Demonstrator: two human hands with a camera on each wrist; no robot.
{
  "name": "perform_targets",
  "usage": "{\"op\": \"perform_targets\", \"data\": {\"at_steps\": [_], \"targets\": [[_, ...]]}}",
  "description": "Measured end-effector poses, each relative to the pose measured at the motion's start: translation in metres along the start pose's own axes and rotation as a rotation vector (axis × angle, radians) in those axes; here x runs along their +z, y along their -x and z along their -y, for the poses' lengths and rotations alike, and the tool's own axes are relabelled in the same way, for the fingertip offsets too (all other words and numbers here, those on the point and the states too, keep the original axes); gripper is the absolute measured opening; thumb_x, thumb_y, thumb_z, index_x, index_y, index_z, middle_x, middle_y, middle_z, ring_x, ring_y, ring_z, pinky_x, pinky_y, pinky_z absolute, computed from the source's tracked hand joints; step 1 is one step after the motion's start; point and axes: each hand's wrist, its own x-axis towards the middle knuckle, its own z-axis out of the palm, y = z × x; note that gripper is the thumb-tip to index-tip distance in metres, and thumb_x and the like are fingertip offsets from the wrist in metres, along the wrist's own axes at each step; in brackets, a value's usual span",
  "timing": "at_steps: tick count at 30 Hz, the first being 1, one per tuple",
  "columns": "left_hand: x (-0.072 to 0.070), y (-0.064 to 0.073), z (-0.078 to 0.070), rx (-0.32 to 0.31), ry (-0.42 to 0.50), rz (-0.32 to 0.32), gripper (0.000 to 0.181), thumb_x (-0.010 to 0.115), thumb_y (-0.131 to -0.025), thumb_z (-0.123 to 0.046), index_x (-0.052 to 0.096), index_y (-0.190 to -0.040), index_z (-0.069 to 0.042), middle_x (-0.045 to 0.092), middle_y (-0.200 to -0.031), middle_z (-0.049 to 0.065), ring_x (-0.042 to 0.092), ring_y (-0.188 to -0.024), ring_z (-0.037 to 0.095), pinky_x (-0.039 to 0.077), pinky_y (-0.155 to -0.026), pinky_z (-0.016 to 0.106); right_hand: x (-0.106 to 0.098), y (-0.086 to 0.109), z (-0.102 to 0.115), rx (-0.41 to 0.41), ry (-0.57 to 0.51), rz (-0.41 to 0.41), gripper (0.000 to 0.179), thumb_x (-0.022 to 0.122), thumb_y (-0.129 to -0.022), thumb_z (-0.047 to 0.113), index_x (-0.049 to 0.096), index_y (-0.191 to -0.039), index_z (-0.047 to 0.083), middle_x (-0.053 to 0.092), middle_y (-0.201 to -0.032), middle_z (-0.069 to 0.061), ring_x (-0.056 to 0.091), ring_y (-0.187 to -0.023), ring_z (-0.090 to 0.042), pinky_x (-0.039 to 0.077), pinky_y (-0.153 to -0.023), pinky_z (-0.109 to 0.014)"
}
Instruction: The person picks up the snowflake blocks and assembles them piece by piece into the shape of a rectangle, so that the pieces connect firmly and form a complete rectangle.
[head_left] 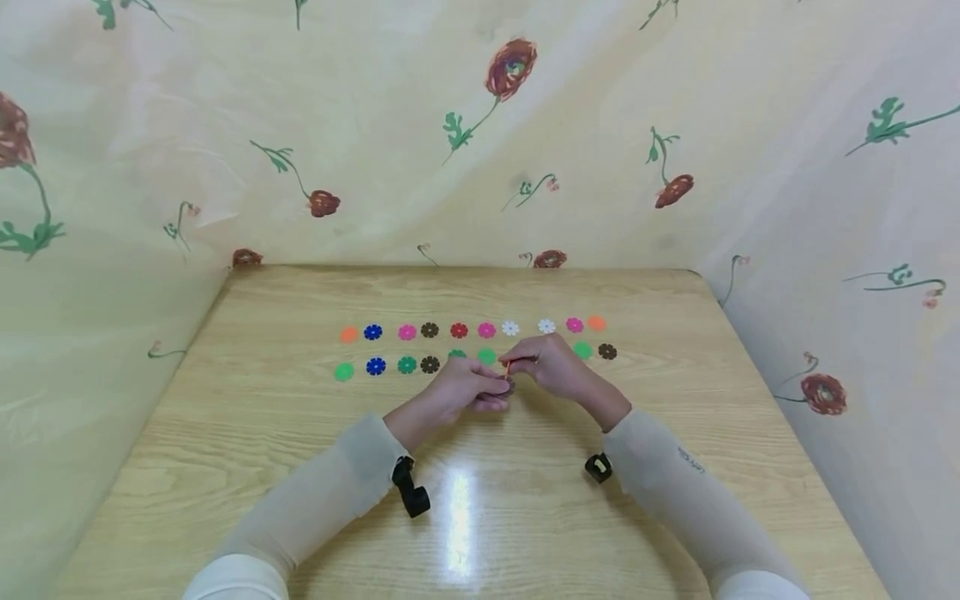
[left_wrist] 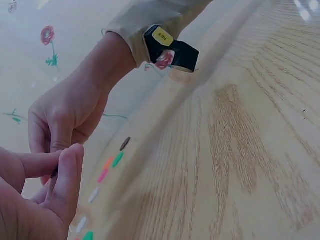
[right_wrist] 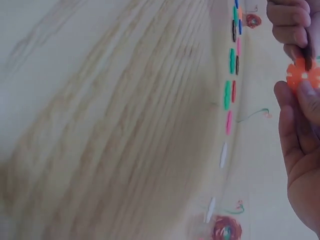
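Observation:
Above the table, near the middle of the head view, the two hands meet. My left hand pinches a brown notched plastic disc between thumb and fingers. Between the thumb and fingers of my right hand is an orange snowflake disc. The two discs touch, set crosswise, with the brown one's edge at the orange one's rim in the right wrist view. In the left wrist view, the fingers of the left hand mostly hide both discs.
Two rows of flat notched discs lie behind the hands on the wooden table, among them a red disc, a white disc and a blue disc. A flower-patterned cloth rises behind the table and at both sides.

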Motion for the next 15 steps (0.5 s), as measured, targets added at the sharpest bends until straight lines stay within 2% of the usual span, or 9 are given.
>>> {"op": "perform_targets", "data": {"at_steps": [2, 6, 10, 12, 15], "targets": [[-0.002, -0.001, 0.001, -0.003, 0.005, -0.013, 0.017, 0.072, -0.090, 0.002, 0.070, -0.105, 0.008, 0.072, -0.099, 0.027, 0.073, -0.070, 0.020, 0.060, -0.071, 0.030, -0.014, 0.000, -0.004, 0.116, 0.005, 0.021, 0.019, 0.070, -0.091, -0.005, 0.074, -0.110, -0.005, 0.075, -0.101, -0.014, 0.073, -0.088, -0.028, 0.060, -0.077, -0.031], [-0.004, -0.001, 0.001, -0.004, 0.018, -0.033, 0.017, 0.073, -0.089, 0.002, 0.069, -0.104, 0.008, 0.071, -0.101, 0.028, 0.074, -0.072, 0.022, 0.060, -0.069, 0.029, -0.054, 0.005, -0.027, 0.361, 0.113, 0.065, 0.025, 0.062, -0.096, -0.002, 0.069, -0.120, -0.007, 0.073, -0.106, -0.018, 0.070, -0.095, -0.034, 0.058, -0.079, -0.043], [-0.006, 0.002, 0.003, -0.003, 0.040, -0.045, 0.016, 0.072, -0.089, 0.003, 0.067, -0.103, 0.008, 0.070, -0.105, 0.030, 0.075, -0.076, 0.026, 0.061, -0.071, 0.030, -0.078, 0.014, -0.049, 0.472, 0.280, 0.148, 0.027, 0.062, -0.096, -0.001, 0.067, -0.122, -0.009, 0.071, -0.108, -0.021, 0.066, -0.102, -0.037, 0.054, -0.087, -0.050], [-0.006, 0.002, 0.004, -0.005, 0.048, -0.050, 0.015, 0.071, -0.089, 0.004, 0.067, -0.103, 0.008, 0.069, -0.107, 0.031, 0.075, -0.078, 0.026, 0.061, -0.073, 0.031, -0.080, 0.018, -0.055, 0.507, 0.343, 0.190, 0.028, 0.064, -0.095, 0.001, 0.067, -0.122, -0.008, 0.070, -0.111, -0.022, 0.065, -0.104, -0.038, 0.053, -0.090, -0.052], [-0.006, 0.003, 0.005, -0.005, 0.060, -0.053, 0.015, 0.070, -0.090, 0.004, 0.067, -0.104, 0.008, 0.069, -0.108, 0.031, 0.075, -0.079, 0.027, 0.060, -0.074, 0.032, -0.078, 0.022, -0.061, 0.568, 0.380, 0.231, 0.032, 0.068, -0.094, 0.007, 0.066, -0.124, -0.006, 0.068, -0.113, -0.021, 0.063, -0.106, -0.036, 0.052, -0.091, -0.052]]}}
